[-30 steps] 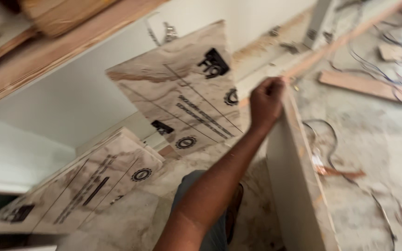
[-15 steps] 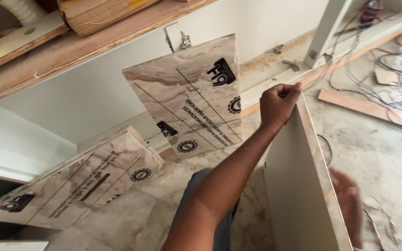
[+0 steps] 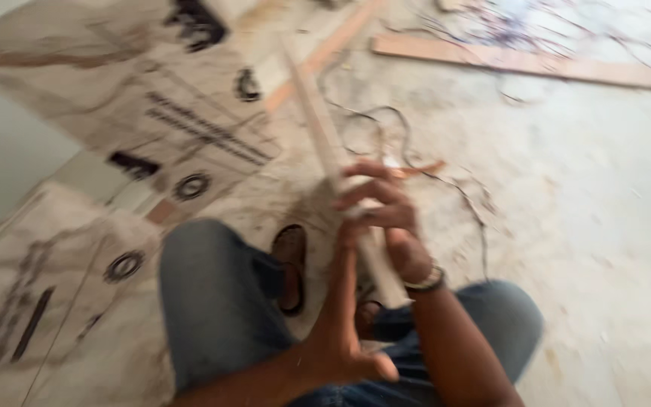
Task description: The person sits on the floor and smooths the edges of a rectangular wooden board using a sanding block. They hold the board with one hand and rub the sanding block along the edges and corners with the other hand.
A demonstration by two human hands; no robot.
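Board [image 3: 325,136]: thin, pale panel seen edge-on, standing over dusty floor [image 3: 582,226] between the knees. Right hand [image 3: 386,218] is curling fingers closed around its near edge; left hand [image 3: 340,332] is pressing flat, fingers extended, unclosed. Likely stiff, fairly light, awkwardly long; best gripped along edges. Printed sheets [image 3: 152,113] leaning left.

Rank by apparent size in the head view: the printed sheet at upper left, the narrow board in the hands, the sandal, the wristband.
1. Printed sheet, largest.
2. Narrow board, long and thin, seen edge-on and blurred.
3. Sandal.
4. Wristband, smallest.
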